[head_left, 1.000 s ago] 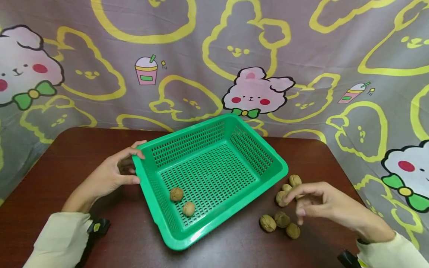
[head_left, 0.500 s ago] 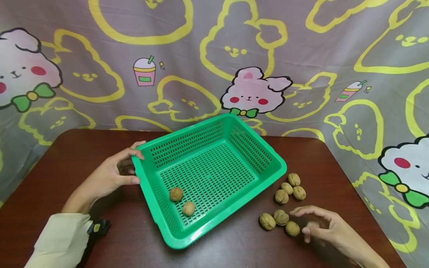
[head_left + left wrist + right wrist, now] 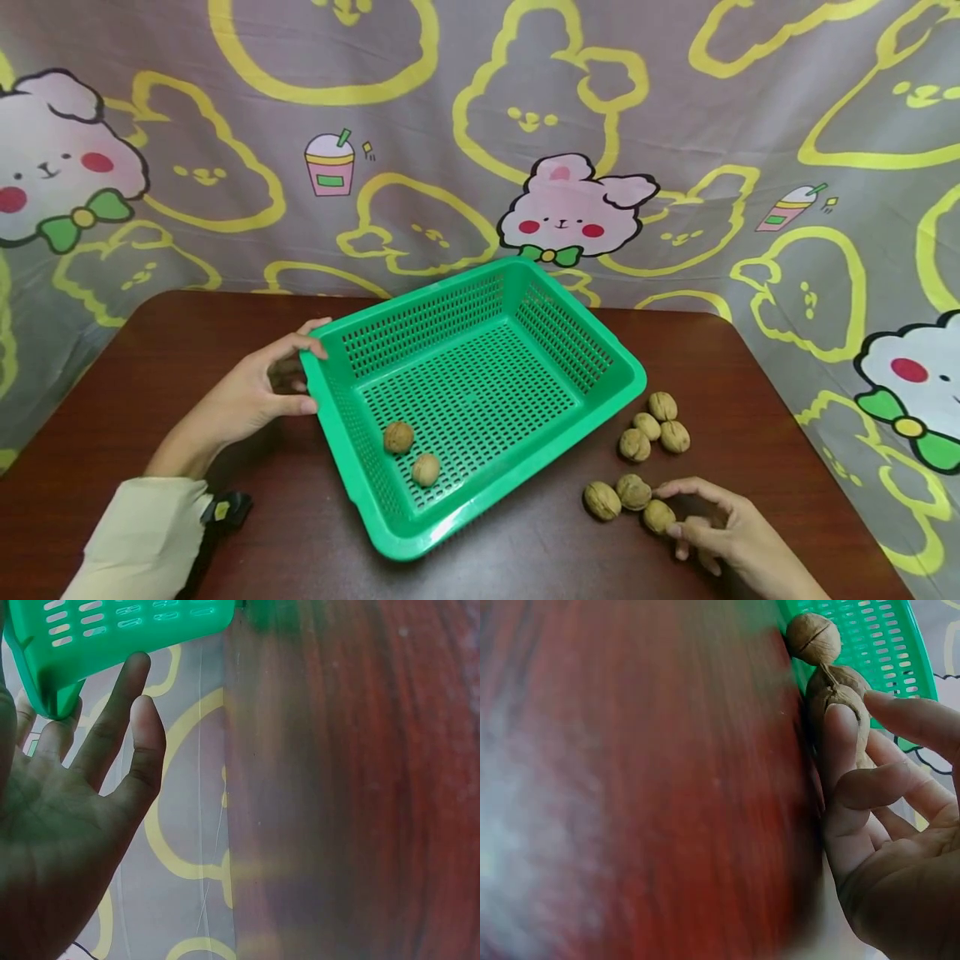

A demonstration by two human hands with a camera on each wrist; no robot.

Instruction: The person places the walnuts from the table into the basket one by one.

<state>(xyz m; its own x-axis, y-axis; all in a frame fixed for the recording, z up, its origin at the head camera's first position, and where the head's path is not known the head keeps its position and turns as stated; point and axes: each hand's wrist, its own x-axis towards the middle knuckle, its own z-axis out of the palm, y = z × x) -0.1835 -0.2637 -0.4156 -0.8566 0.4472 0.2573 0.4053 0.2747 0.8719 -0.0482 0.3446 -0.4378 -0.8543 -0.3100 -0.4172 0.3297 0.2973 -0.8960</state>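
Observation:
In the head view, my left hand (image 3: 251,387) grips the left corner of a green plastic basket (image 3: 517,477), fingers over the rim and thumb against the outer side. Two walnuts (image 3: 398,437) lie on its slotted floor near the left end. My right hand (image 3: 723,529) pinches a walnut (image 3: 659,517) on the table between thumb and index finger. Beside it sit a walnut (image 3: 633,492) and a lighter walnut (image 3: 602,501). In the right wrist view the thumb (image 3: 840,739) covers part of the pinched walnut (image 3: 844,697).
Several more walnuts (image 3: 647,426) cluster by the basket's right corner, on the dark red-brown table (image 3: 270,533). Behind the table hangs a grey curtain (image 3: 420,142) with cartoon rabbits, which also runs along the right side.
My right hand has come down toward the front from above the farther walnuts and closed its fingertips on a nearer walnut. My left hand keeps its hold on the basket.

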